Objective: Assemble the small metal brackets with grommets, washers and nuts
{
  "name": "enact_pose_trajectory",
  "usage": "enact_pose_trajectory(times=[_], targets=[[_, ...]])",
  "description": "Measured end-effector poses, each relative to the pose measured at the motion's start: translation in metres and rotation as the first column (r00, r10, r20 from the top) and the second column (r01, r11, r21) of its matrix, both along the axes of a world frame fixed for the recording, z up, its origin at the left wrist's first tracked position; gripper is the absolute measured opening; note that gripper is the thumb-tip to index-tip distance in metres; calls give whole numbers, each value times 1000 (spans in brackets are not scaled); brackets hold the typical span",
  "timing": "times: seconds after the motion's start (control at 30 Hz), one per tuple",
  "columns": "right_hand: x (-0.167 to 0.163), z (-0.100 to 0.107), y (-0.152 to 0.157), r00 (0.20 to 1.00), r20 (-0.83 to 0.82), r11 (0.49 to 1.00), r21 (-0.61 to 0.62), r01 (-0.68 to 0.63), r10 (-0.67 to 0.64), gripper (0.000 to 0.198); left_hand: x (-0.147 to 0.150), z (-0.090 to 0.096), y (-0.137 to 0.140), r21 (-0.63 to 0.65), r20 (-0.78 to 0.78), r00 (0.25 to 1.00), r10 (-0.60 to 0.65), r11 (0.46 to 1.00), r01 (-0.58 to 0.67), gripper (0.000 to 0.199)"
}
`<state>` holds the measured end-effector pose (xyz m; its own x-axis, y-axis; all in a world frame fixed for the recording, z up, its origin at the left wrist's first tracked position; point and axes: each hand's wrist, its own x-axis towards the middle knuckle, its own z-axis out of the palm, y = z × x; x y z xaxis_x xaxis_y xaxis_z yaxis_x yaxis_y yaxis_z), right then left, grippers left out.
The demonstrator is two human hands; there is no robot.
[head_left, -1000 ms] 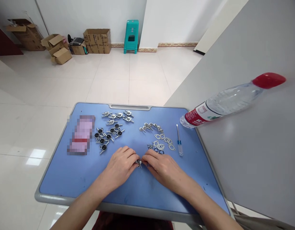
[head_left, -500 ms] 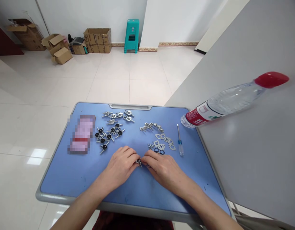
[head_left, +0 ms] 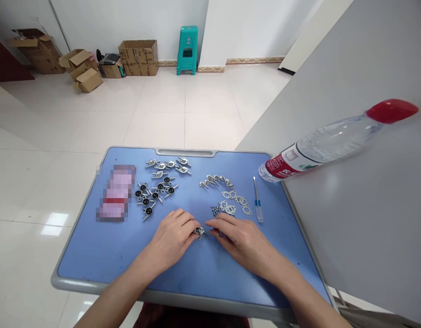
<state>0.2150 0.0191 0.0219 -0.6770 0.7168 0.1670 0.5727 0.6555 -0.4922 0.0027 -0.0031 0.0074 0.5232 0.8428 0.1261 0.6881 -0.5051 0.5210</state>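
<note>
My left hand [head_left: 176, 234] pinches a small metal fuel tap [head_left: 199, 231] between thumb and fingers, low over the table. Just right of it, my right hand [head_left: 239, 234] is curled, its fingertips a short gap away from the tap. Some small shiny bits [head_left: 221, 234] show under its fingers, too hidden to name. Beyond the right hand lie small screws [head_left: 215, 210], flat oval metal plates [head_left: 230, 209] and several metal levers [head_left: 212, 180]. Left of my hands are tap bodies with black discs [head_left: 155, 196], and behind them more metal taps [head_left: 159, 174].
A screwdriver [head_left: 258, 205] lies at the right, near a tall water bottle [head_left: 288, 161] with a red cap. A blurred pink item [head_left: 118, 191] rests on the left of the blue table [head_left: 94, 255]. A grey panel [head_left: 360, 218] borders the right side. Cardboard boxes [head_left: 138, 58] and a green stool [head_left: 188, 50] stand beyond.
My right hand has drawn back slightly to the right, away from the tap, and now covers the dark rings near the screws. My left hand keeps its hold on the tap.
</note>
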Motion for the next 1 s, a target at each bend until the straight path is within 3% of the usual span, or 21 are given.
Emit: enact_pose_trajectory(times=[0.13,0.3,0.4,0.53,0.73,1.0], targets=[[2,11,1,985,-124,978,-188,94,-119,21,0,-1,0,18,14,1000,0,1000,0,8],[5,24,2,912,-235,885,-409,222,-337,32,0,0,1,15,37,999,-10,1000,9,8],[6,22,2,889,-255,847,-482,224,-380,39,-1,0,2,0,41,999,-16,1000,16,9],[5,14,0,868,-315,810,-567,153,-384,30,-1,-2,2,-11,45,999,-15,1000,16,10],[0,6,-2,806,-488,865,-498,59,-336,18,-1,-2,2,-31,42,999,-13,999,14,10],[-6,0,-4,864,-463,927,-376,14,-200,19,-1,-2,2,-24,27,1000,-15,1000,16,8]])
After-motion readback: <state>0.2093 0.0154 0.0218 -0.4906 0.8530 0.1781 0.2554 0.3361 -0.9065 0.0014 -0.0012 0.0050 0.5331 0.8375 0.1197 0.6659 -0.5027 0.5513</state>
